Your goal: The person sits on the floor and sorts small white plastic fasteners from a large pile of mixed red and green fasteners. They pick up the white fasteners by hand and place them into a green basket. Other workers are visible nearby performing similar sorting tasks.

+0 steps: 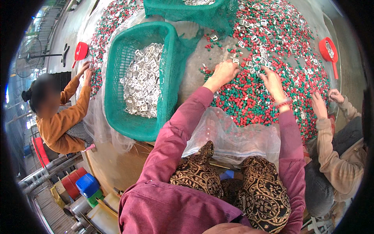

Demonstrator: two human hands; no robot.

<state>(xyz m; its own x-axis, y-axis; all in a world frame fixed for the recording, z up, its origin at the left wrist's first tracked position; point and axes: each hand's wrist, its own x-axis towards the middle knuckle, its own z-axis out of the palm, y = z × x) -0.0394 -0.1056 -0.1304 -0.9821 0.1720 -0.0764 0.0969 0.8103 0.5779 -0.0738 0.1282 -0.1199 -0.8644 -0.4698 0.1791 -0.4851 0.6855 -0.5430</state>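
A wide heap of small red and green chips (243, 103) lies in front of me, with silvery slotted metal buckles (263, 52) scattered through it. My left hand (225, 73) is over the heap's left part, fingers curled together, a metal buckle (235, 61) at the fingertips. To its right, my right hand (273, 82) reaches into the heap with thumb and forefinger apart, close beside a few buckles. At my left stands a green plastic basket (117, 78) lined with green netting, holding a pile of loose buckles (142, 84).
Another green netted basket (191, 11) stands at the far side. Red scoops lie at the left (80, 51) and right (328, 50). A person (64, 113) works at the left; another person's hands (320, 104) touch the heap at right. Clear plastic sheeting (233, 134) drapes the near edge.
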